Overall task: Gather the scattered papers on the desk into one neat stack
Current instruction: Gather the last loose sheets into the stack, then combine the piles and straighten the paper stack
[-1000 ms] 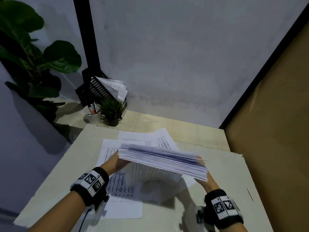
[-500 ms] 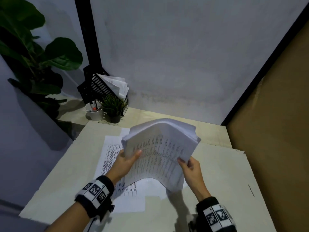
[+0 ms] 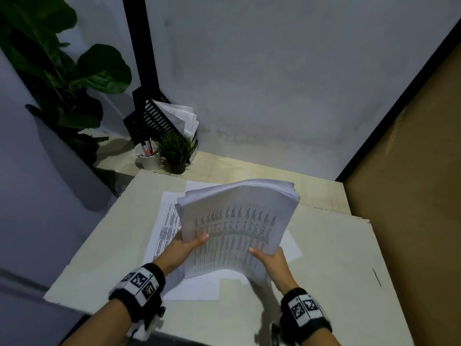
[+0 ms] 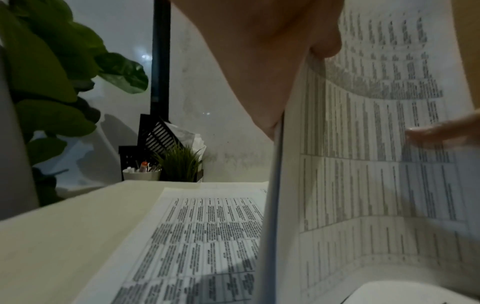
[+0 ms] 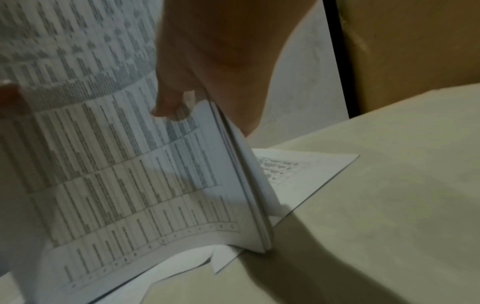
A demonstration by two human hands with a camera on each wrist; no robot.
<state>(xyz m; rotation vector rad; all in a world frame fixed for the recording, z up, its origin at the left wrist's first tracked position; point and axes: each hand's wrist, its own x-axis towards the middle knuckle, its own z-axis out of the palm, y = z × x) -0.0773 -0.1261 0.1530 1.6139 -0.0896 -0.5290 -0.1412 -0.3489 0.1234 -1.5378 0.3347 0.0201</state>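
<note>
At the centre of the head view, both hands hold a thick stack of papers [image 3: 237, 226] stood up on its lower edge, the printed face turned toward the camera and the top edge bowed away toward the wall. The left hand [image 3: 183, 248] grips the stack's left edge, thumb curled over the printed face and fingers hidden behind. The right hand [image 3: 268, 264] grips the lower right edge the same way, thumb on the front. In the right wrist view the stack's bottom right corner touches the surface [image 3: 336, 270], while the middle of the lower edge arches up off it.

Loose sheets [image 3: 166, 231] lie flat under and behind the stack: one shows printed tables at the left of the stack, another pokes out at the right, and a blank corner shows below the left hand. Their edges do not line up with each other.

The right half of the surface is bare to its edge, which meets a brown panel [image 3: 411, 196] at the right of the frame. The near strip at the bottom is bare too. At upper left, well apart from the stack, stand a black file rack [image 3: 149, 116] holding papers, a white cup [image 3: 148, 159] of pens and a small potted plant [image 3: 175, 151], with a large-leaved plant [image 3: 57, 71] beyond them.
</note>
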